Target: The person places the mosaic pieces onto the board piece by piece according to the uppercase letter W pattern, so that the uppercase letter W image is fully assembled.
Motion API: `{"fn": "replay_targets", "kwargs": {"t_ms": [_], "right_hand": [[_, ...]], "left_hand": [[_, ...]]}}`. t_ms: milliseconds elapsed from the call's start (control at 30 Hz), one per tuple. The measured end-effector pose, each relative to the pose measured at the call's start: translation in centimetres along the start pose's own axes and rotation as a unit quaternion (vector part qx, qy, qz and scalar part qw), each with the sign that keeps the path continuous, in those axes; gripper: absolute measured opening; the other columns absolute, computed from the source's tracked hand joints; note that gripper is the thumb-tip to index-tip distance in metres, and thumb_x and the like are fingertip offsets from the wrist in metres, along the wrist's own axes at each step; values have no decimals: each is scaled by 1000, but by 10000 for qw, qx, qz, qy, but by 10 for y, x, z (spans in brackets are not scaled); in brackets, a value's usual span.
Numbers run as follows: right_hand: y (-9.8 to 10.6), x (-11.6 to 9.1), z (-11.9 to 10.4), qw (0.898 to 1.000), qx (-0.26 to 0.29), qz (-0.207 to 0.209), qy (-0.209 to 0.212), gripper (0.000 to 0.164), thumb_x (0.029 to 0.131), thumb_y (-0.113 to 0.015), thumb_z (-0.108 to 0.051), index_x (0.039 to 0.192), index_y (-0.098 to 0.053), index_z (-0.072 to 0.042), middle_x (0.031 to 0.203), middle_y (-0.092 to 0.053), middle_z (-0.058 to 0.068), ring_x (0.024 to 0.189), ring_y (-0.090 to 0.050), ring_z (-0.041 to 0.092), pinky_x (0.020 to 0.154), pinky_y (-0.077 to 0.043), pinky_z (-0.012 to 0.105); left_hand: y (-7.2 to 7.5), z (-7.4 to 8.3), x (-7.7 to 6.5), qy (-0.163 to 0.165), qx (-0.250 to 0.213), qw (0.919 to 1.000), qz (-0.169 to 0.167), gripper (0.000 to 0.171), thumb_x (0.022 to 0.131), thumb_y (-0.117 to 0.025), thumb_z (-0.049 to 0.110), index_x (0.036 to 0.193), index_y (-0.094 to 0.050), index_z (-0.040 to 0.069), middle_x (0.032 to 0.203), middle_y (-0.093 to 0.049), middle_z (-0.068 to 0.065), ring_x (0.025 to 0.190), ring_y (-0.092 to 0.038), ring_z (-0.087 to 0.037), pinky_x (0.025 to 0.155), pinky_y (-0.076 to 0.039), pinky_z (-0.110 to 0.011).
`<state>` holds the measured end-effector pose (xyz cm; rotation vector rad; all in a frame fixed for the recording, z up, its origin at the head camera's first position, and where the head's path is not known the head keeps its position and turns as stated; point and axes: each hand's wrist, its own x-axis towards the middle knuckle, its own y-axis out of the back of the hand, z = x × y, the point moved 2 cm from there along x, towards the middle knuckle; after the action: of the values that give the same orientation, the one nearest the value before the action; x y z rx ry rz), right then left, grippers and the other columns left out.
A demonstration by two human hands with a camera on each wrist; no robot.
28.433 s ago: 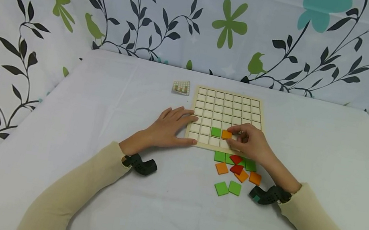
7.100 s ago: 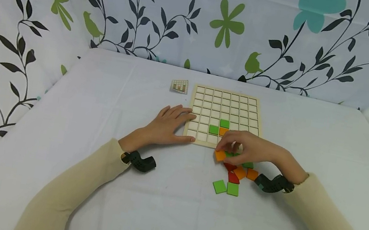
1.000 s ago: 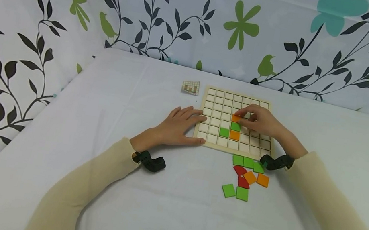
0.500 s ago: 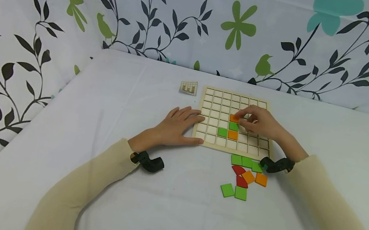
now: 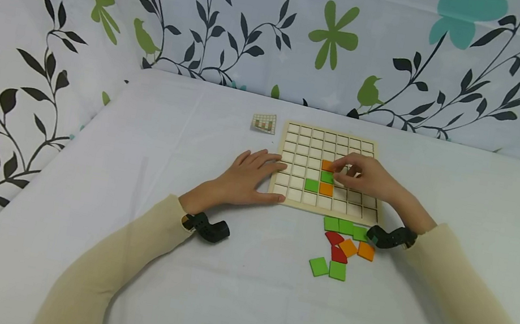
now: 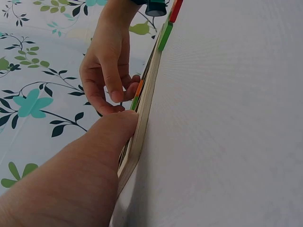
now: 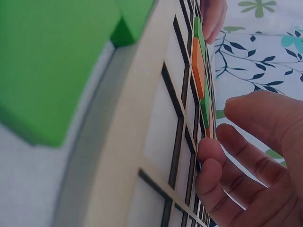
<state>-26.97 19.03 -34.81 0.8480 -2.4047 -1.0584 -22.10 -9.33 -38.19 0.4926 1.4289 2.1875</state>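
A pale wooden grid board (image 5: 303, 147) lies on the table. My left hand (image 5: 248, 178) rests at its left edge with fingers spread, fingertips and thumb on the rim. In the board's cells are an orange tile (image 5: 327, 165), a green tile (image 5: 327, 177), a second orange tile (image 5: 326, 189) and a second green tile (image 5: 311, 185). Just right of the upper two tiles is my right hand (image 5: 366, 177). In the right wrist view its thumb and fingers (image 7: 208, 177) are apart and loosely bent, nothing between them, some fingertips close to the grid.
Below the board lie several loose green tiles (image 5: 331, 224), orange tiles (image 5: 366, 251) and red rounded pieces (image 5: 339, 254). Two green tiles (image 5: 318, 266) are nearest me. A small printed grid card (image 5: 263, 122) sits left of the board's far corner. A patterned cloth (image 5: 257, 24) hangs behind.
An orange tile now sits above the green one in the grid. Over the last half second my right hand has let go of it and drawn back slightly toward me. The left hand stays put.
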Motion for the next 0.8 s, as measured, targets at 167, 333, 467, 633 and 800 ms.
{"fn": "replay_targets", "kwargs": {"t_ms": [167,333,467,633,800], "right_hand": [[-3,-4,-1,9999,82,-29,-83,21,93,-64,-3,113,-67,3,110,-68,16,74,-58,18,67,-49,22],[-5,-7,-2,9999,125,-46,-2,20,93,-64,-2,112,-68,3,106,-67,15,70,-55,16,64,-48,21],[-5,-11,-5,9999,95,-25,88,20,92,-64,-2,111,-68,3,103,-65,13,69,-54,16,63,-48,22],[-5,-16,-10,9995,295,-122,-23,20,93,-64,-3,112,-68,1,105,-65,12,71,-56,17,65,-49,22],[-8,-20,-15,9990,346,-278,-48,19,93,-65,-4,111,-68,0,106,-67,12,75,-56,18,69,-49,22]], "left_hand": [[-1,-1,0,13,-35,10000,-16,73,91,-60,54,151,-37,19,159,-26,-4,149,-12,-31,118,-4,-53],[-1,-2,-1,4,-60,10000,-30,73,91,-59,54,151,-37,19,159,-25,-5,149,-11,-31,118,-3,-53],[0,-2,0,-15,-27,10000,-32,73,91,-59,55,151,-37,19,159,-25,-5,149,-11,-31,118,-4,-54],[1,-2,1,-35,-16,10000,-7,73,91,-59,55,151,-37,18,158,-26,-5,149,-12,-31,118,-4,-54],[-1,-2,1,-54,-57,10000,14,73,91,-59,55,150,-38,19,158,-26,-5,149,-12,-31,117,-4,-54]]}}
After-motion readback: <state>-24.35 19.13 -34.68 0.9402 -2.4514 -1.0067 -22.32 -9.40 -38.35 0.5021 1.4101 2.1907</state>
